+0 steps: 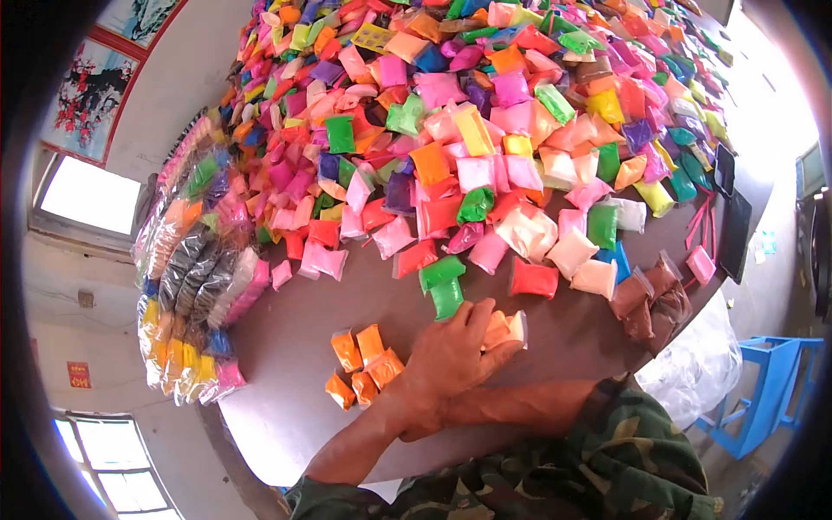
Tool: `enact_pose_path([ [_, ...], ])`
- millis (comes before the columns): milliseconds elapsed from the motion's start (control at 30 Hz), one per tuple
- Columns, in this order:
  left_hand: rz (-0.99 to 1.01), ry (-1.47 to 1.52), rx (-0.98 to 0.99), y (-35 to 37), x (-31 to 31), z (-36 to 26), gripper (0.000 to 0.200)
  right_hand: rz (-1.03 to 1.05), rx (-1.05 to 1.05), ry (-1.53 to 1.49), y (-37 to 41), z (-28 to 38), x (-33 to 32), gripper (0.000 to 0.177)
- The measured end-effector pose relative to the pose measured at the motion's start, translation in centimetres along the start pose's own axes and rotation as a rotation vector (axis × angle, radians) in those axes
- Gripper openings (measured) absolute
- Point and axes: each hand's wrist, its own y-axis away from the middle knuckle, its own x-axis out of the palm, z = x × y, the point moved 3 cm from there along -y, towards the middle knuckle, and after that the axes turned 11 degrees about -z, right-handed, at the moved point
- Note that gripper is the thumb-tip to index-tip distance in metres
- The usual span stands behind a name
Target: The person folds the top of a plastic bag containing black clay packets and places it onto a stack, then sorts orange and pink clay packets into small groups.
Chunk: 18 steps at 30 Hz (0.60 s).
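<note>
My left hand [452, 351] reaches over the brown table [286, 329], thumb and fingers closed around light orange packets [503, 330]. Its fingertips are beside a green packet [447, 299]. My right forearm passes beneath my left wrist; only a little of my right hand [422, 425] shows there, its fingers hidden. Several orange packets [371, 344] lie in a small group left of my left hand. Beyond my hands, a red packet [533, 279] and a peach packet [594, 277] lie at the near edge of a large multicoloured heap [451, 156].
Clear bags of packets [186, 277] line the table's left side. Brown packets [650, 299] and a black tray-like object [735, 234] are at the right. Clear plastic [698, 355] hangs near a blue stool [767, 373].
</note>
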Motion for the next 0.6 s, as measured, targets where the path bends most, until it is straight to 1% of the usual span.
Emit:
enact_pose_path([
  [100, -0.089, -0.103, 0.16, -0.5, -0.2, -0.5, 0.062, -0.05, -0.052, -0.001, -0.2, -0.2, 0.1, 0.005],
  [200, -0.091, -0.257, 0.138, -2.8, -2.2, -0.8, 0.059, -0.096, -0.082, 0.03, 0.0, -0.7, 0.6, 0.005],
  [267, -0.273, -0.245, 0.207, -5.4, -3.9, -0.2, 0.056, -0.065, -0.045, 0.055, 0.1, -0.9, 0.9, 0.005],
  [300, -0.361, -0.236, 0.239, -7.0, -4.6, 0.1, 0.054, -0.015, 0.001, 0.032, -0.2, -0.6, 0.6, 0.005],
  [367, -0.509, -0.204, 0.204, -11.3, -6.0, 0.2, 0.053, 0.083, 0.101, -0.018, -0.4, -0.4, 0.6, 0.007],
  [400, -0.575, -0.25, 0.2, -13.7, -6.1, 0.8, 0.052, 0.079, 0.098, -0.033, -0.4, 0.0, 0.6, 0.006],
  [433, -0.614, -0.14, 0.19, -15.4, -6.4, 0.7, 0.053, 0.08, 0.088, -0.037, -0.5, -0.1, 0.4, 0.005],
  [533, -0.736, -0.218, 0.251, -19.7, -5.3, 1.7, 0.047, 0.061, 0.052, -0.042, -0.7, 0.2, 0.0, 0.004],
  [600, -0.748, -0.049, 0.218, -20.3, -5.4, 2.4, 0.044, 0.04, 0.027, -0.032, -0.7, 0.3, -0.5, 0.004],
])
